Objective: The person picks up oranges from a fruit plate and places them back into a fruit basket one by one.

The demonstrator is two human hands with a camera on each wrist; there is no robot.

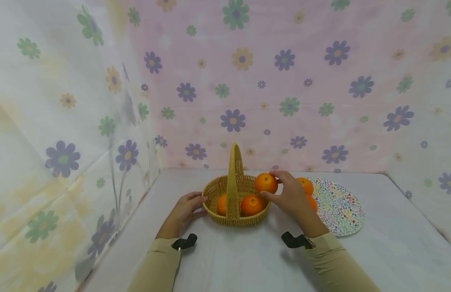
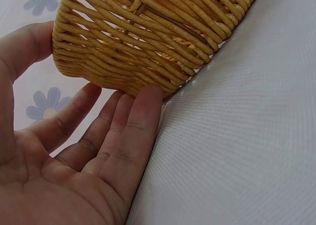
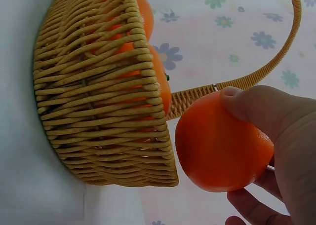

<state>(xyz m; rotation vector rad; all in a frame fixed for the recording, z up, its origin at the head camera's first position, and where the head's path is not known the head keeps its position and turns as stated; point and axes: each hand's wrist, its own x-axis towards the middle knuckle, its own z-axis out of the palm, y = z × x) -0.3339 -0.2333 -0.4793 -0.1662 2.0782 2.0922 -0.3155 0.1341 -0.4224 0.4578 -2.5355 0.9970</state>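
A yellow wicker basket (image 1: 225, 221) with a tall arched handle stands on the table, two oranges (image 1: 252, 205) lying inside. At its left end, my left hand (image 1: 185, 211) holds the basket, thumb at the rim and fingers (image 2: 140, 121) against the outer weave; the thumb's tip is hidden behind the rim in the left wrist view. My right hand (image 1: 289, 196) pinches another orange (image 3: 222, 143) between thumb and fingers. That orange is just above the basket's right rim, beside the handle (image 3: 266, 69) in the right wrist view.
To the right lies a round, colourfully speckled plate (image 1: 342, 207). Two more oranges (image 1: 306, 185) sit at its left side, partly hidden by my right hand. A white cloth covers the table (image 1: 233, 259); flowered curtains (image 1: 262, 97) stand behind and at both sides.
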